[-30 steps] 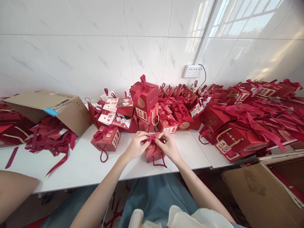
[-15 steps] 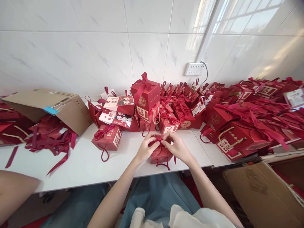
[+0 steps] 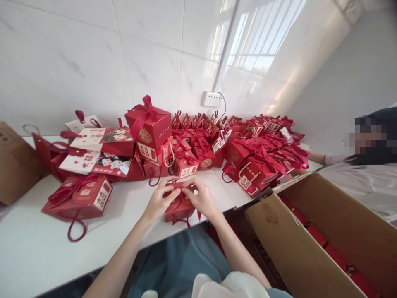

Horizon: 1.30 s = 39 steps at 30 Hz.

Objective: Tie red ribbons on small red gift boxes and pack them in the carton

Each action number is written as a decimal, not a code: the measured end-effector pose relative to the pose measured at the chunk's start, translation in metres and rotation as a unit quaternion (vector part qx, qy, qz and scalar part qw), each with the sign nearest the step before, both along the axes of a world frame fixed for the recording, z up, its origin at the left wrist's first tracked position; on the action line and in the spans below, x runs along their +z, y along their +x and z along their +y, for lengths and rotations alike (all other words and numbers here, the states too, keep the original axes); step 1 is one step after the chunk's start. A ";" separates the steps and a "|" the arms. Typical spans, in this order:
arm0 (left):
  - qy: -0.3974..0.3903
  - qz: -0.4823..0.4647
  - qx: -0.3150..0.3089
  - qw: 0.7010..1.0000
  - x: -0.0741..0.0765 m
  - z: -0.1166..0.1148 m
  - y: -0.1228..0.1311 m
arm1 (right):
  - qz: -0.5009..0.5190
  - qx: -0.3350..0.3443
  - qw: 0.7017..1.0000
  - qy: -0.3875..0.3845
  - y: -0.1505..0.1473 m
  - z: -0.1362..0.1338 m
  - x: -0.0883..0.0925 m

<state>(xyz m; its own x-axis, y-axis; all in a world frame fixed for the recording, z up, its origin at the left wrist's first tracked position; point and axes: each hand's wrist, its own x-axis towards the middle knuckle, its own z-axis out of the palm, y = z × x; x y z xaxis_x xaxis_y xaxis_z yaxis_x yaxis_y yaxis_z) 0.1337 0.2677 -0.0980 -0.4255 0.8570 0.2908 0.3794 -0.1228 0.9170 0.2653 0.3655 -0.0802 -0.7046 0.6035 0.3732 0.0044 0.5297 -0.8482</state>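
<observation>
A small red gift box [image 3: 180, 209] with a red cord handle stands near the table's front edge, between my hands. On its top, my left hand [image 3: 163, 198] pinches a red ribbon [image 3: 180, 191] between thumb and fingers. My right hand [image 3: 198, 196] is closed on the same ribbon from the other side, its fingertips almost meeting those of the left. My fingers partly hide the knot or loop. Just behind stands another red box [image 3: 187, 165] with a cream label. To the left sits a red box [image 3: 80, 196] with a bow and a cord loop.
Stacked red gift boxes [image 3: 148, 124] and white-and-red printed boxes [image 3: 102, 138] line the wall. A large heap of ribboned boxes [image 3: 263, 153] fills the right. An open cardboard carton [image 3: 288, 244] is below right; another person [image 3: 366, 178] is beyond it. A power strip [image 3: 212, 98] hangs on the wall.
The camera view has swung to the right, bringing the open carton's inside and another person into sight. Both hands stay on the ribbon, with little visible movement.
</observation>
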 end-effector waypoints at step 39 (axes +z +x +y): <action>-0.058 0.136 0.214 0.966 0.005 -0.038 0.031 | -0.073 0.028 0.951 0.298 0.035 0.018 -0.005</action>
<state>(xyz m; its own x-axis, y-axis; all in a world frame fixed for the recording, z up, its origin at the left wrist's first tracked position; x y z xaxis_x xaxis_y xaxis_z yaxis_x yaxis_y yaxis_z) 0.1644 0.2302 -0.0934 -0.6685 0.6537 0.3547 0.6023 0.1960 0.7739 0.3000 0.3838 -0.0850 -0.7998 0.2747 0.5337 0.0562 0.9195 -0.3891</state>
